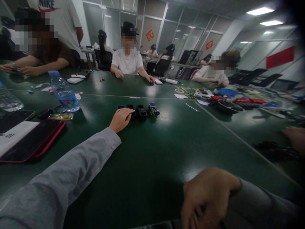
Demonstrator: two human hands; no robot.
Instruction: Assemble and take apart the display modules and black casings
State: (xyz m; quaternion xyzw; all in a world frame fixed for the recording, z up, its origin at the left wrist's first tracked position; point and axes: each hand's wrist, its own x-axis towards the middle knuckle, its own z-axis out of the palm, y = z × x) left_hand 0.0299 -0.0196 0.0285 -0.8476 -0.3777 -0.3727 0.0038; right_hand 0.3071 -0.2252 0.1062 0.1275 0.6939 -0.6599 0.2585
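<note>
My left hand (pixel 122 119) reaches across the table with its fingers stretched out over a row of small black devices. Its fingertips are at a black device (pixel 130 107) in the row, and partly cover the one with a small screen (pixel 121 107) at the left end. To the right stand another black device (pixel 141 112) and a small bare circuit board with a screen (pixel 153 109). Close to me at the bottom right, my right hand (pixel 207 197) is blurred, its fingers curled downward; what they hold, if anything, is hidden.
On the left lie a phone in a red case (pixel 35 140), a water bottle (pixel 64 93) and a second bottle (pixel 9 98). A wrench (pixel 192 107) lies right of the devices, before a heap of cables (pixel 197 93). Several people sit around the green table (pixel 138 165).
</note>
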